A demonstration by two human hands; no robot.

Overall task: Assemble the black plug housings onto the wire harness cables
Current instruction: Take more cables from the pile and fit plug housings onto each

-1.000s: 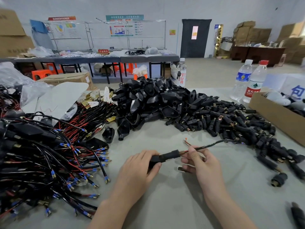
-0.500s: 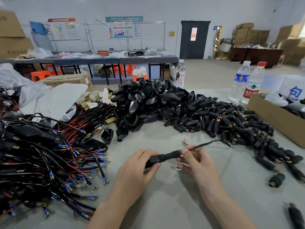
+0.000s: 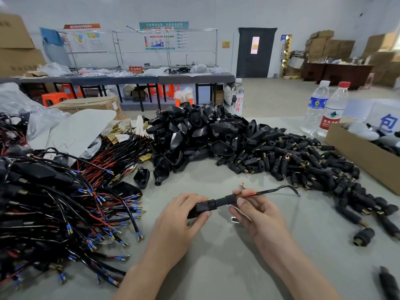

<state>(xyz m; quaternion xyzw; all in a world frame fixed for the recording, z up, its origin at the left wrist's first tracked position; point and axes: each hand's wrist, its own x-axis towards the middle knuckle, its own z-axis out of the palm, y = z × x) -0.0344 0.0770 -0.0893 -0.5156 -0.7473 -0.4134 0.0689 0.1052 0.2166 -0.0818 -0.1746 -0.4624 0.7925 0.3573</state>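
Centrally, above the matte grey tabletop (image 3: 216,269), the left hand (image 3: 179,215) curls its fingers round a smooth black plastic plug housing (image 3: 207,205), tapered to a tube; the right hand (image 3: 257,213) pinches the thin red-and-black cable (image 3: 270,191) leaving its narrow end. Glossy shell housings (image 3: 194,131) heap behind

- I see bare table (image 3: 216,267) open around my left hand (image 3: 179,215) and right hand (image 3: 257,215), and toward me.
- Left: the tangled wire harness pile (image 3: 54,213) blocks passage.
- Ahead: a heap of black housings (image 3: 194,135) walls the far side.
- Right: scattered plug connectors (image 3: 303,161), with a cardboard box (image 3: 363,161) behind them.
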